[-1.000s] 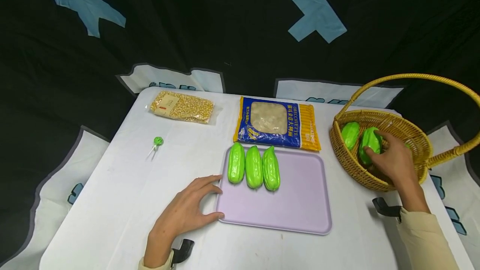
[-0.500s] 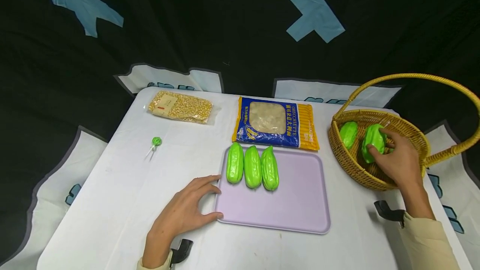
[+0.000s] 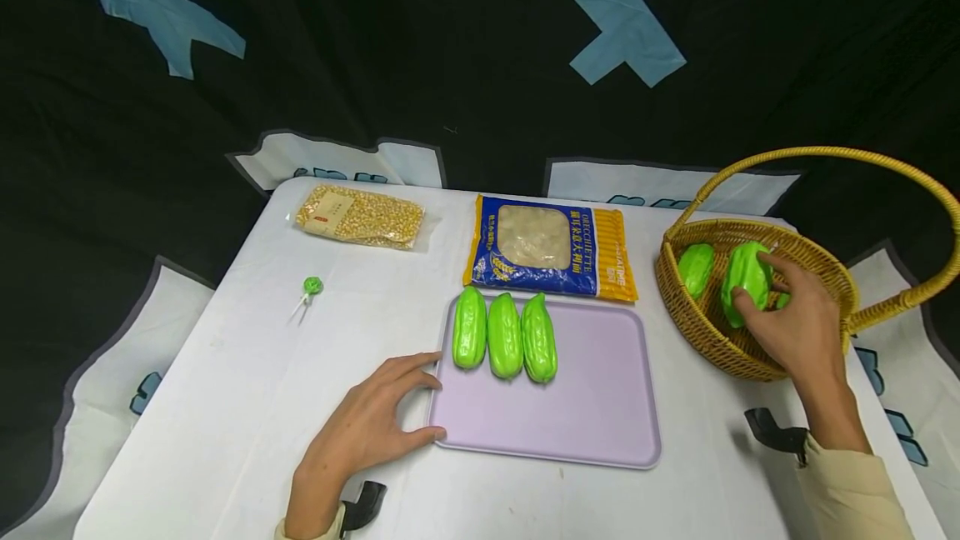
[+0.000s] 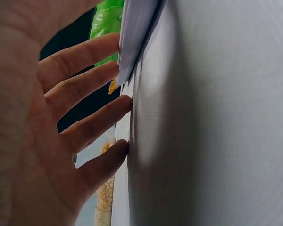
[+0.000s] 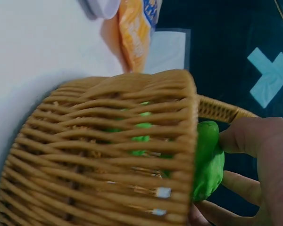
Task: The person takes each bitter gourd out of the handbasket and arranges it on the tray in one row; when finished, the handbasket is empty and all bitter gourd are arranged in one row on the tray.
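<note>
A lilac tray (image 3: 592, 390) bears three glossy green ridged gourds (image 3: 505, 338) side by side at its left part. At the tray's left edge, my left hand (image 3: 360, 419) rests with fingers spread and fairly straight, the fingertips and thumb touching the rim. In the left wrist view the fingers (image 4: 85, 94) are also partly on the white table. My right hand (image 3: 798, 315) is over the wicker basket (image 3: 701, 336) and pinches another green gourd (image 3: 745, 283) between thumb and fingers. In the right wrist view that gourd (image 5: 209, 162) shows just above the basket's rim.
Another green gourd (image 3: 697, 269) lies in the basket, and a bit of green shows beside my right hand. The basket's tall handle (image 3: 825, 152) arches over it. Behind the tray lies a blue pasta bag (image 3: 551, 248). Corn kernels in a bag (image 3: 363, 217) and a lollipop (image 3: 312, 286) lie left.
My right hand has closed on the gourd in the basket and drawn it slightly up. My left hand and the tray have stayed in place.
</note>
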Available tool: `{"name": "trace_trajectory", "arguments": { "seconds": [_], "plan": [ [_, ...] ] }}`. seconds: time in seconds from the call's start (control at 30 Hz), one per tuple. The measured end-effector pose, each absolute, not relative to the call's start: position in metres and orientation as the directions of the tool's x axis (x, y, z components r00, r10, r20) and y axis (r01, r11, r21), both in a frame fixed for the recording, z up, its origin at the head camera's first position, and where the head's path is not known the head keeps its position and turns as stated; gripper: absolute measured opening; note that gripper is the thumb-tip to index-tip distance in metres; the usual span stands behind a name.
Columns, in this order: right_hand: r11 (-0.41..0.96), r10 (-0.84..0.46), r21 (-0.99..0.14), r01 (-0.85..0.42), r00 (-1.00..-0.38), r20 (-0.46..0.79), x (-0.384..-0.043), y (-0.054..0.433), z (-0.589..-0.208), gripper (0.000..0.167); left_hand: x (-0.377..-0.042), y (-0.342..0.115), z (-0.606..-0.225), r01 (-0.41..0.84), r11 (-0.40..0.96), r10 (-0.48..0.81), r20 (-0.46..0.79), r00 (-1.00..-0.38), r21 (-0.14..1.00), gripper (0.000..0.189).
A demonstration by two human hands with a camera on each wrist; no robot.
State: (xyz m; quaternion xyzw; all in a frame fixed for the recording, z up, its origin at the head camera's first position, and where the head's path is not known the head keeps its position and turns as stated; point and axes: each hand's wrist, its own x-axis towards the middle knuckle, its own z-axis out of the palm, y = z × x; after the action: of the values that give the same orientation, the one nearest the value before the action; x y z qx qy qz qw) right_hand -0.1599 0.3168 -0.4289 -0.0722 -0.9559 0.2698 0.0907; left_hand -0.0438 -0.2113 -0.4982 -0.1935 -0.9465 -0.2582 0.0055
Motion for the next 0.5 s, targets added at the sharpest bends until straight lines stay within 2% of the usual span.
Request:
{"name": "trace_trajectory", "arguments": {
  "seconds": [0.5],
  "plan": [
    [0.847, 0.153, -0.531, -0.004, -0.955, 0.252, -0.145, 0.297, -0.415, 0.067, -0.044, -0.212, -0.500, 0.392, 0.784, 0.376, 0.134, -0.917, 0.481, 0.053]
  ]
}}
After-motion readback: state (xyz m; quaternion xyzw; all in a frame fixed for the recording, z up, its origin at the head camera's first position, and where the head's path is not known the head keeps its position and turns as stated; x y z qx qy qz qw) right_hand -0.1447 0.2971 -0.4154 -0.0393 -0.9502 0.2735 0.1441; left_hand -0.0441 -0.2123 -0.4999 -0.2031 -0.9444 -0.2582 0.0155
